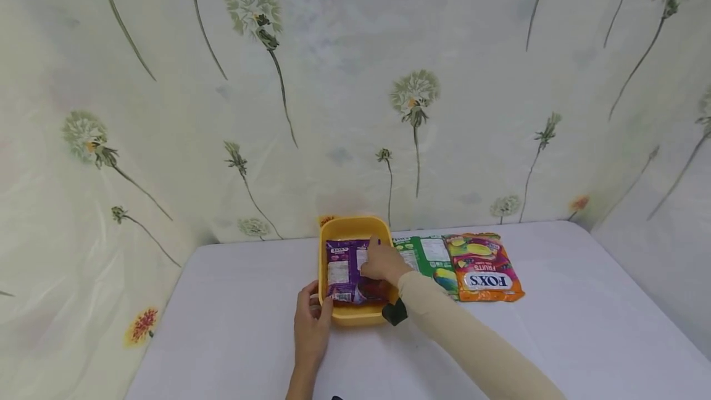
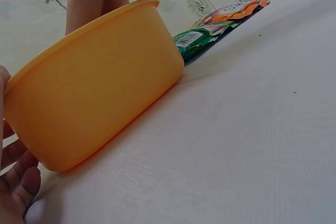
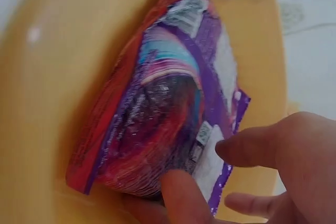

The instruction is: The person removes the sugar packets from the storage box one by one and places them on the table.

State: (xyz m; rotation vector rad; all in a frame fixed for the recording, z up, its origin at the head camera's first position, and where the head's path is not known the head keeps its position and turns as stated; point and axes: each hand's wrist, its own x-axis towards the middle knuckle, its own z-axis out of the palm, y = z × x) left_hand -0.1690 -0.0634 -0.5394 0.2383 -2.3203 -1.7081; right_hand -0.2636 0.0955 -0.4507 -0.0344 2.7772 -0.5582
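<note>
A yellow plastic tub (image 1: 358,320) stands on the white table, with a purple candy packet (image 1: 339,271) lying inside it. My left hand (image 1: 311,329) holds the tub's near left corner, thumb at the rim and fingers along the outer wall. Reaching into the tub from the right, my right hand (image 1: 384,261) is over the purple packet's right side. In the right wrist view its thumb and fingers are spread at the packet's white label, and a red packet edge (image 3: 107,111) shows beneath the purple one.
Right of the tub lie a green packet (image 1: 433,250), partly behind the right forearm, and an orange and pink Fox's Fruits packet (image 1: 484,267). A flowered cloth (image 1: 344,79) hangs behind the table (image 1: 244,313). A dark strap piece (image 1: 395,312) shows at the right wrist.
</note>
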